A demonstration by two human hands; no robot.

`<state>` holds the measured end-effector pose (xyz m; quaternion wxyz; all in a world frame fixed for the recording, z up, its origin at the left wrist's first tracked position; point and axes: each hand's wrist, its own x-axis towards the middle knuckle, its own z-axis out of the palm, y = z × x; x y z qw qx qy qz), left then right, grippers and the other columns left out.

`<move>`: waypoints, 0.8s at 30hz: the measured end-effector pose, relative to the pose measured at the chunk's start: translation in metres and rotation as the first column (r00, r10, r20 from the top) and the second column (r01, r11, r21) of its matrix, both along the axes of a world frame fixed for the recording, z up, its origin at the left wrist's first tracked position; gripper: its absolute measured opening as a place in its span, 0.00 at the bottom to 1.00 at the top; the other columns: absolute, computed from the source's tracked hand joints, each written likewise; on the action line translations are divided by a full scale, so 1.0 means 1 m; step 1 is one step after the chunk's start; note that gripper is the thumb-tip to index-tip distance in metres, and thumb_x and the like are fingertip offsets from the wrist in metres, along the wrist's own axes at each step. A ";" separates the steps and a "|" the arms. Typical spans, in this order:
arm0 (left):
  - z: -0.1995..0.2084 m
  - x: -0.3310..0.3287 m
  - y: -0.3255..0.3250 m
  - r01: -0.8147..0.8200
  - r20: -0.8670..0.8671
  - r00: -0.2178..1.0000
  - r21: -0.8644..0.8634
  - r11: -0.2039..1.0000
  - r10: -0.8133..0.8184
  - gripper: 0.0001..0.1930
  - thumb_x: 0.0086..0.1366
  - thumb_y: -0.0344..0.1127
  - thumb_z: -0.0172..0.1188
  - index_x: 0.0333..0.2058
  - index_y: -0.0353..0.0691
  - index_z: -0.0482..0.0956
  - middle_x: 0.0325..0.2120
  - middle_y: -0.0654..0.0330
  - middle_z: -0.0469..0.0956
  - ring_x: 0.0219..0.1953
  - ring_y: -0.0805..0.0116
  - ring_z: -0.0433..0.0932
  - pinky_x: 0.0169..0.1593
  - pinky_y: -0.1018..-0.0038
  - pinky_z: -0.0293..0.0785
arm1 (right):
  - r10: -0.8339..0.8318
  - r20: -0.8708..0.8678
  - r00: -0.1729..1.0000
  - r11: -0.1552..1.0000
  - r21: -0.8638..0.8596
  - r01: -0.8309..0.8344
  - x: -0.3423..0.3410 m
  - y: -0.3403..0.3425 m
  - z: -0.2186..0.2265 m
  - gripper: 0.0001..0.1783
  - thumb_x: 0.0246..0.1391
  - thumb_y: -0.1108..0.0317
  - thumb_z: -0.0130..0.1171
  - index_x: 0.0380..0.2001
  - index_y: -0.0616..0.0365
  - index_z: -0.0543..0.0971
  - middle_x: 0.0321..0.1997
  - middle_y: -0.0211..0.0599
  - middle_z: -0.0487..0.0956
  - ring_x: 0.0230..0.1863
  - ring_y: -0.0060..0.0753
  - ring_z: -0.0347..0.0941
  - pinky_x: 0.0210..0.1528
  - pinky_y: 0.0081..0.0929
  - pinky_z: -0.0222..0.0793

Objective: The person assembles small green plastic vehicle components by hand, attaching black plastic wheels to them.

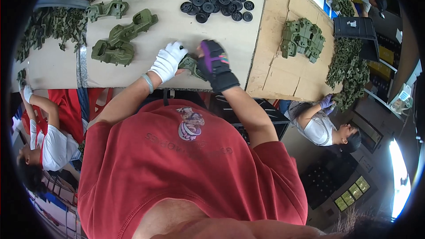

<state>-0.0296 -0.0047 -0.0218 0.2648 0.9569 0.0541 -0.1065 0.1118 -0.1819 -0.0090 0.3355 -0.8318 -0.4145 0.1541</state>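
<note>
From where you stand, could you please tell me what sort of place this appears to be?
Probably an assembly workshop: loose black wheels and repeated green parts lie on tables, and a co-worker wears purple gloves.

A pale beige table surface (239,46) spans the scene, with a grey strip (82,68) running away from its near edge on the left. Left of the strip lies a heap of small green parts (66,24). Just right of it rest large olive-green parts (113,53), two touching, others farther back. Far, around the middle, black wheels (208,7) form a loose cluster, some overlapping. On the right, a brown cardboard sheet (274,71) carries blocky green pieces (303,40) set close together; a tangled green pile (349,57) lies along its right edge.
</note>
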 end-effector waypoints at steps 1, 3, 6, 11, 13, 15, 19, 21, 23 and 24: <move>0.003 0.002 -0.001 0.022 0.031 0.999 -0.014 1.000 -0.021 0.38 0.46 0.41 0.83 0.58 0.47 0.79 0.59 0.48 0.73 0.59 0.42 0.75 0.56 0.52 0.79 | 0.115 -0.080 0.990 0.991 -0.053 -0.120 -0.003 -0.001 -0.007 0.08 0.52 0.70 0.62 0.37 0.57 0.82 0.34 0.49 0.82 0.41 0.60 0.79 0.45 0.51 0.76; 0.003 0.002 0.001 0.050 0.061 0.997 -0.026 0.998 -0.049 0.36 0.46 0.40 0.83 0.56 0.47 0.79 0.57 0.48 0.73 0.57 0.42 0.76 0.54 0.51 0.80 | 0.209 -0.015 0.978 0.966 -0.150 -0.209 -0.001 0.003 0.013 0.08 0.53 0.68 0.62 0.36 0.57 0.81 0.34 0.50 0.82 0.41 0.59 0.79 0.44 0.51 0.74; 0.004 0.006 0.003 0.063 0.035 0.997 -0.031 0.998 -0.062 0.29 0.47 0.37 0.81 0.49 0.48 0.82 0.52 0.47 0.75 0.54 0.42 0.78 0.50 0.51 0.83 | 0.366 0.144 0.919 0.928 -0.128 -0.350 0.002 0.012 0.014 0.08 0.52 0.67 0.63 0.35 0.57 0.81 0.34 0.51 0.82 0.41 0.60 0.79 0.44 0.52 0.74; 0.003 0.008 0.002 0.078 0.068 0.995 -0.049 0.996 -0.075 0.25 0.46 0.34 0.81 0.44 0.47 0.81 0.48 0.49 0.76 0.51 0.43 0.79 0.48 0.51 0.84 | -0.036 0.039 0.999 0.976 -0.212 0.044 -0.016 0.002 0.003 0.10 0.49 0.67 0.64 0.34 0.57 0.78 0.34 0.51 0.81 0.40 0.61 0.78 0.44 0.54 0.72; -0.001 0.009 0.003 0.085 -0.062 0.994 -0.070 0.994 -0.089 0.33 0.44 0.36 0.83 0.52 0.49 0.81 0.54 0.50 0.75 0.56 0.41 0.75 0.56 0.50 0.80 | -0.281 -0.072 0.957 0.935 -0.246 0.256 -0.020 0.000 -0.003 0.10 0.48 0.67 0.63 0.34 0.57 0.77 0.35 0.52 0.80 0.40 0.61 0.78 0.43 0.54 0.72; -0.003 0.012 0.003 0.110 -0.080 0.990 -0.079 0.991 -0.116 0.34 0.44 0.35 0.83 0.53 0.49 0.81 0.55 0.50 0.75 0.56 0.41 0.75 0.56 0.51 0.80 | -0.156 -0.083 0.984 0.938 -0.326 0.121 -0.004 0.008 0.012 0.12 0.48 0.66 0.65 0.37 0.57 0.79 0.38 0.51 0.81 0.43 0.59 0.79 0.46 0.53 0.73; -0.013 0.014 0.004 0.083 -0.063 0.994 -0.062 0.995 -0.086 0.33 0.45 0.35 0.82 0.53 0.48 0.81 0.54 0.49 0.75 0.55 0.41 0.76 0.55 0.51 0.80 | 0.455 -0.019 0.890 0.816 -0.391 -0.425 0.014 0.023 0.030 0.20 0.47 0.63 0.70 0.45 0.54 0.82 0.46 0.48 0.84 0.52 0.55 0.81 0.55 0.50 0.77; -0.006 0.014 0.002 0.084 -0.041 0.995 -0.086 0.993 -0.088 0.33 0.45 0.34 0.82 0.53 0.48 0.81 0.54 0.50 0.76 0.55 0.42 0.76 0.55 0.51 0.81 | 0.308 0.007 0.951 0.906 -0.308 -0.291 0.006 0.012 0.019 0.16 0.47 0.64 0.69 0.41 0.56 0.81 0.41 0.49 0.83 0.46 0.56 0.81 0.50 0.50 0.75; -0.001 0.015 0.006 0.109 -0.071 0.991 -0.063 0.992 -0.113 0.33 0.45 0.36 0.83 0.52 0.48 0.81 0.55 0.50 0.75 0.56 0.42 0.76 0.55 0.51 0.80 | 0.065 -0.027 0.998 0.974 -0.216 -0.069 -0.008 0.001 0.004 0.13 0.49 0.66 0.67 0.39 0.56 0.80 0.39 0.50 0.82 0.43 0.57 0.81 0.46 0.50 0.75; 0.002 0.014 0.008 0.135 -0.083 0.987 -0.075 0.988 -0.141 0.37 0.45 0.38 0.83 0.57 0.50 0.80 0.58 0.51 0.73 0.60 0.43 0.74 0.56 0.48 0.79 | -0.174 -0.082 0.981 0.978 -0.129 0.163 -0.013 -0.002 -0.001 0.10 0.52 0.68 0.65 0.37 0.55 0.80 0.37 0.50 0.82 0.40 0.58 0.80 0.42 0.49 0.75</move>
